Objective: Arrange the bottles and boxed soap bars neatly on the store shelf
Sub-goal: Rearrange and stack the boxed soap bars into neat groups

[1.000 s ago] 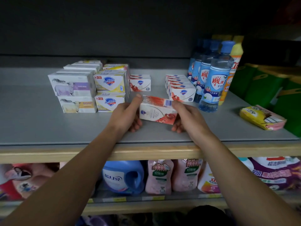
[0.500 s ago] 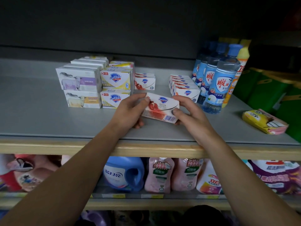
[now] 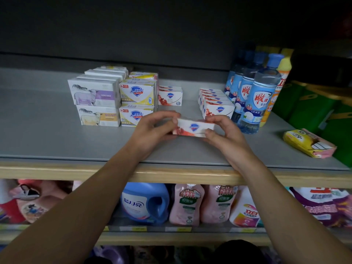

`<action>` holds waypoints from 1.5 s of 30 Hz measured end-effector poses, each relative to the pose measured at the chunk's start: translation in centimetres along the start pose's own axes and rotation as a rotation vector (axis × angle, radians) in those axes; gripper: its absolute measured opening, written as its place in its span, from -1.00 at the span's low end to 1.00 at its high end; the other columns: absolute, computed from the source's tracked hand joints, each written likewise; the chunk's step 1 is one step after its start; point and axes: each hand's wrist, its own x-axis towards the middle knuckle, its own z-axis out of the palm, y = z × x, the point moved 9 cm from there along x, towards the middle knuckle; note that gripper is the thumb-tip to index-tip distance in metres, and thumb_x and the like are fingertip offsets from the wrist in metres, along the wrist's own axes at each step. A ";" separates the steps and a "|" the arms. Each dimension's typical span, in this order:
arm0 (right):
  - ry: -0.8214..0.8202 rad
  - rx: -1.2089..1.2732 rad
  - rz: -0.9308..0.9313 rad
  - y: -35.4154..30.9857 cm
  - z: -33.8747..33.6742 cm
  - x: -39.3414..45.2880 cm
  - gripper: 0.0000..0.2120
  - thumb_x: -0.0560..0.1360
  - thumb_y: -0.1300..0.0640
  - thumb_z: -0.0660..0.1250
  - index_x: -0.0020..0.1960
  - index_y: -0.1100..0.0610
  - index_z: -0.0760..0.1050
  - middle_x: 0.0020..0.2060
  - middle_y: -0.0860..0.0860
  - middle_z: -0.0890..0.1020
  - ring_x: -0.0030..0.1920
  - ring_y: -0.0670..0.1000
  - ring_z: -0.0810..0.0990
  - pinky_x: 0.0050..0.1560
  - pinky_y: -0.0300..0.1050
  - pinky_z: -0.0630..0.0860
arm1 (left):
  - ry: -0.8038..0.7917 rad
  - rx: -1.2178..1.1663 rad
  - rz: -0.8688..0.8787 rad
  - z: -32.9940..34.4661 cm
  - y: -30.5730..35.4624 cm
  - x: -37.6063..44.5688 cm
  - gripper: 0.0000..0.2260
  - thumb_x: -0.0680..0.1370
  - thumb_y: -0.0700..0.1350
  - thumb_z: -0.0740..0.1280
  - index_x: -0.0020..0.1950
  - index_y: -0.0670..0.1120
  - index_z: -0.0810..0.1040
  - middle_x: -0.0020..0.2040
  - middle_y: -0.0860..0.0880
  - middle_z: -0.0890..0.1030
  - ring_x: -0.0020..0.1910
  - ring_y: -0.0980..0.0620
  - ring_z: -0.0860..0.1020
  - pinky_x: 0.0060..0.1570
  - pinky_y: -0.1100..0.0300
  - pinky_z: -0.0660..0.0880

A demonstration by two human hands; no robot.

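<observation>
You held the red-and-white soap box (image 3: pixel 194 128) between both hands above the grey shelf (image 3: pixel 47 134), in front of the gap between the two red-box rows (image 3: pixel 170 96) (image 3: pixel 217 103). Your left hand (image 3: pixel 150 132) pinched its left end, your right hand (image 3: pixel 226 134) its right end, fingers curled. Compared with half a second earlier, the box had turned from tilted to level, logo face toward you. The blue bottles (image 3: pixel 255 100) stood unchanged.

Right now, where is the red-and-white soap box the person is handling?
Head view, centre: the red-and-white soap box is pinched between the left hand and right hand above the grey shelf, just before the row of matching boxes.
</observation>
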 end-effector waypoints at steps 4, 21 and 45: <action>-0.027 -0.086 -0.018 -0.4 0.4 -0.1 -0.61 0.47 0.42 0.38 0.04 -0.07 0.57 0.37 -0.13 0.46 0.13 -0.19 0.60 0.13 -0.25 0.53 | -0.100 0.234 0.050 0.9 0.3 -0.2 -0.77 0.47 -0.39 0.40 -0.02 -0.08 0.66 0.16 0.04 0.60 0.08 0.15 0.61 -0.02 0.24 0.57; 0.044 -0.317 0.047 0.2 -0.1 0.1 -0.83 0.56 0.01 0.35 0.15 -0.06 0.56 0.02 -0.17 0.65 -0.06 -0.30 0.61 -0.11 -0.44 0.49 | 0.049 0.733 0.122 0.1 0.3 0.2 -0.68 0.45 -0.11 0.48 0.14 0.14 0.56 0.06 0.01 0.59 -0.22 0.15 0.53 -0.08 0.30 0.50; -0.050 -1.209 0.255 3.3 -10.5 -2.7 -0.39 0.52 -0.33 0.08 0.44 -0.01 0.33 0.40 0.02 0.39 0.43 0.11 0.29 0.41 0.08 0.19 | 0.013 1.385 0.389 11.2 -1.8 6.7 -0.64 0.55 -0.03 0.33 0.35 0.02 0.52 0.26 -0.06 0.54 0.22 -0.15 0.37 0.19 0.04 0.34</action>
